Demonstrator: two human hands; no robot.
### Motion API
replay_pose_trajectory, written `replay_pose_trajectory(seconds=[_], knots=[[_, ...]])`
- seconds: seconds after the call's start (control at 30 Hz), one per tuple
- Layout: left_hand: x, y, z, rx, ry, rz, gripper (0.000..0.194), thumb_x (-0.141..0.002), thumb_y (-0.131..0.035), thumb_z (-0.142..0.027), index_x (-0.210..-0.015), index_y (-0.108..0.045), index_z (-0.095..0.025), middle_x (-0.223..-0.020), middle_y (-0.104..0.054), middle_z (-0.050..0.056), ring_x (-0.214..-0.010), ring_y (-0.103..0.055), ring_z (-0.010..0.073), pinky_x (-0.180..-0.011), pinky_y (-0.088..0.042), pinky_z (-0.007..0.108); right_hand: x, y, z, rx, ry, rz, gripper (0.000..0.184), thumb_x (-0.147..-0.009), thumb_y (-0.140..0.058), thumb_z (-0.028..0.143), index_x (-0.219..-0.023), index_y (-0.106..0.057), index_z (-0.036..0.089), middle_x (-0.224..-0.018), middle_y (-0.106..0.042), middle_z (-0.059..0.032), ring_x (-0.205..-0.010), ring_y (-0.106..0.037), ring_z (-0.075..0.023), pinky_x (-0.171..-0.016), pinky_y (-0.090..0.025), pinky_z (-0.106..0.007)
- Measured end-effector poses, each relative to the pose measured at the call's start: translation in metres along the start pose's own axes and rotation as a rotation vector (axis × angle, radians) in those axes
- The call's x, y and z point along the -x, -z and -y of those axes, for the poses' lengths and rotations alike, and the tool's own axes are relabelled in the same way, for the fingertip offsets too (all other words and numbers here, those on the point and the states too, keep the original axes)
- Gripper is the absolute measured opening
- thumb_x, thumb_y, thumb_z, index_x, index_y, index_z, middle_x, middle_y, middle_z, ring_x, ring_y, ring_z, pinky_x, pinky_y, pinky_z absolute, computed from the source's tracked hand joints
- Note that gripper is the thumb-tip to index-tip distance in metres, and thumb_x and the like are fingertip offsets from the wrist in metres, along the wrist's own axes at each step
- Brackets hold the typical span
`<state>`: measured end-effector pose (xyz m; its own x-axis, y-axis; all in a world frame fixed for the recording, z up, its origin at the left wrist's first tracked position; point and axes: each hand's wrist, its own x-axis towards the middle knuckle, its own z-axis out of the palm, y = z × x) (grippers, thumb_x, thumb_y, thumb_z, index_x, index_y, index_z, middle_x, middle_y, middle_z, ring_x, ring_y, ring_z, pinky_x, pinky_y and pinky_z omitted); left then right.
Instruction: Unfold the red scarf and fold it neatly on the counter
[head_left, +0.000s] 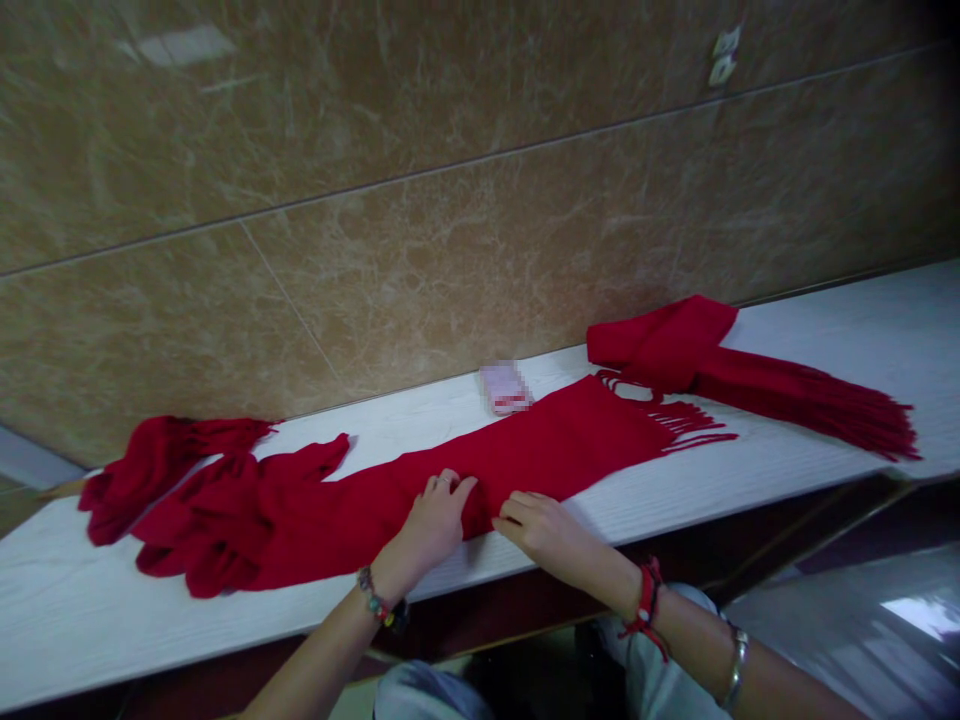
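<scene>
While the scarf (555,450) lay lengthwise along the white table (60,630), both hands met its near edge around the middle. The left hand (429,518) rested on top of the cloth, thumb and fingers slightly apart; whether they pinched any fabric, I could not tell. The right hand (541,528) was just beside it, fingers curled together at the edge, their grip on the cloth hidden. Between them the edge showed a dark crease.

The step in hand looked like straightening or folding that edge. To the right the cloth ran flat up to its fringe (694,425), near another red scarf (667,345); leftward it ended in loose crumples. The next move, I judged, called for a secure pinch on the edge and an even pull, keeping clear of the small packet (504,385) behind.
</scene>
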<state>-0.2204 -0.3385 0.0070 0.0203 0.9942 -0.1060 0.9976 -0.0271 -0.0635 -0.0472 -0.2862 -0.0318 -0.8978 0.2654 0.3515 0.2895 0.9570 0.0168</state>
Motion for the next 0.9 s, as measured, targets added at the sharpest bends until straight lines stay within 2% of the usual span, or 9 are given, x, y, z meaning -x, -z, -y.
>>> replay_pose_trajectory(seconds=[0.07,0.13,0.37,0.47,0.53,0.6,0.67,0.8,0.9], knots=[[0.000,-0.006,0.000,0.075,-0.186,-0.016,0.052,-0.078,-0.035,-0.005,-0.126,-0.040,-0.025,-0.122,-0.042,0.008,-0.109,-0.041,0.0199,-0.090,-0.040,0.036,0.000,-0.001,0.000,-0.001,0.001,-0.012,0.011,-0.084,-0.049,0.013,-0.085,-0.060,0.014,-0.080,-0.057,-0.0041,-0.076,-0.048,-0.0154,-0.065,-0.038,-0.027],[-0.004,-0.009,0.004,0.082,-0.197,-0.049,0.048,-0.082,-0.034,-0.011,-0.126,-0.040,-0.028,-0.124,-0.041,0.006,-0.112,-0.038,0.0200,-0.092,-0.037,0.038,0.000,-0.001,0.000,-0.006,0.000,-0.015,0.011,-0.085,-0.049,0.013,-0.085,-0.060,0.014,-0.080,-0.057,-0.0041,-0.076,-0.048,-0.0154,-0.065,-0.038,-0.027],[-0.035,-0.005,0.018,-0.012,0.320,-0.039,0.044,-0.088,-0.030,-0.033,-0.130,-0.036,-0.022,-0.131,-0.037,0.016,-0.115,-0.037,0.0357,-0.080,-0.039,0.057,0.000,0.001,0.000,-0.003,-0.004,-0.003,0.009,-0.082,-0.053,0.013,-0.088,-0.059,0.015,-0.080,-0.057,-0.0028,-0.075,-0.047,-0.0161,-0.063,-0.037,-0.027],[-0.036,-0.008,0.013,0.008,0.133,-0.098,0.044,-0.088,-0.032,-0.033,-0.131,-0.034,-0.023,-0.140,-0.027,0.013,-0.126,-0.023,0.0331,-0.092,-0.032,0.053,0.000,0.000,-0.001,-0.003,-0.005,-0.005,0.008,-0.082,-0.054,0.014,-0.087,-0.059,0.015,-0.080,-0.057,-0.0026,-0.075,-0.047,-0.0163,-0.064,-0.037,-0.027],[-0.036,-0.012,0.014,0.056,-0.135,-0.046,0.043,-0.089,-0.030,-0.033,-0.132,-0.031,-0.028,-0.144,-0.019,0.006,-0.131,-0.015,0.0269,-0.099,-0.026,0.047,0.000,-0.002,-0.001,-0.005,-0.006,-0.007,0.007,-0.082,-0.054,0.014,-0.085,-0.059,0.015,-0.080,-0.057,-0.0028,-0.075,-0.047,-0.0161,-0.064,-0.037,-0.027],[-0.041,-0.016,0.020,0.102,-0.291,0.050,0.043,-0.091,-0.025,-0.036,-0.134,-0.025,-0.032,-0.146,-0.015,0.002,-0.132,-0.012,0.0232,-0.102,-0.021,0.046,0.000,-0.003,-0.001,-0.009,-0.010,-0.008,0.006,-0.082,-0.053,0.014,-0.084,-0.059,0.015,-0.080,-0.057,-0.0029,-0.075,-0.047,-0.0160,-0.064,-0.037,-0.027],[-0.050,-0.019,0.031,0.111,-0.236,0.096,0.046,-0.091,-0.022,-0.040,-0.136,-0.018,-0.031,-0.146,-0.013,0.003,-0.132,-0.012,0.0238,-0.102,-0.019,0.048,0.000,-0.003,-0.001,-0.018,-0.014,-0.009,0.007,-0.082,-0.053,0.013,-0.085,-0.059,0.015,-0.080,-0.057,-0.0031,-0.075,-0.047,-0.0161,-0.064,-0.036,-0.027],[-0.065,-0.019,0.047,0.040,0.124,0.063,0.052,-0.090,-0.022,-0.043,-0.137,-0.020,-0.021,-0.145,-0.015,0.012,-0.131,-0.013,0.0300,-0.100,-0.020,0.052,0.001,-0.003,-0.001,-0.035,-0.019,-0.008,0.010,-0.084,-0.051,0.013,-0.088,-0.059,0.015,-0.080,-0.057,-0.0034,-0.076,-0.047,-0.0158,-0.064,-0.036,-0.027],[-0.064,-0.016,0.041,0.022,0.022,-0.048,0.050,-0.090,-0.024,-0.040,-0.137,-0.020,-0.022,-0.146,-0.011,0.009,-0.132,-0.008,0.0282,-0.103,-0.017,0.049,0.000,-0.003,-0.001,-0.037,-0.026,-0.013,0.009,-0.083,-0.051,0.013,-0.088,-0.059,0.015,-0.080,-0.057,-0.0030,-0.075,-0.046,-0.0155,-0.064,-0.035,-0.027]])
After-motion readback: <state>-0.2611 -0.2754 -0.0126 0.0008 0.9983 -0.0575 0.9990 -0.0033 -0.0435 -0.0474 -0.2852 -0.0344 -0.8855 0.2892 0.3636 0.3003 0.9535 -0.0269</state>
